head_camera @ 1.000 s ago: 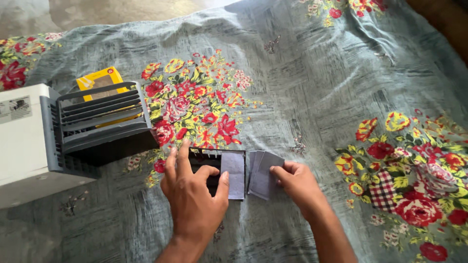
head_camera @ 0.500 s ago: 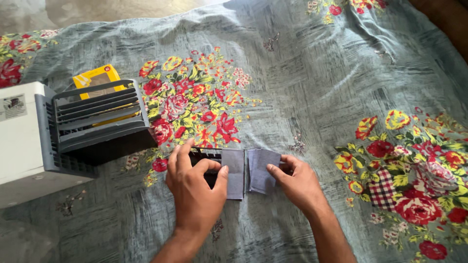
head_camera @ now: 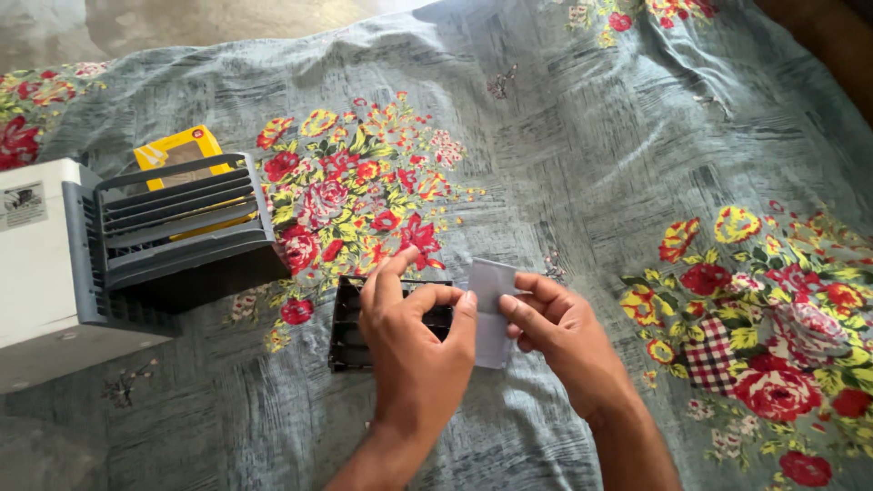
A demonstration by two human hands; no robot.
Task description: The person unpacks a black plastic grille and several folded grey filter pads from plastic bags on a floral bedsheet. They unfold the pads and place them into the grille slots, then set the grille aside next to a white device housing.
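Holding a pale grey filter sheet between both hands, I judge the work about midway: the sheet is out of the black slotted frame and not seated in it, so whatever fitting belongs to it is not done. The small white cooler unit with its grey louvred front stands well apart, off beyond my left fingers, a yellow packet behind it.

My left hand hovers palm-down over the frame, fingers curled, thumb and forefinger closed lightly on the sheet's near-left edge. The index finger is lifted a little, pointing away from me. My right hand comes in from the other side, thumb and first fingers pinched on the sheet's right edge, wrist angled inward.

The sheet stands nearly upright between the two sets of fingertips, just right of the frame. Whether its lower edge touches the floral cloth I cannot tell.
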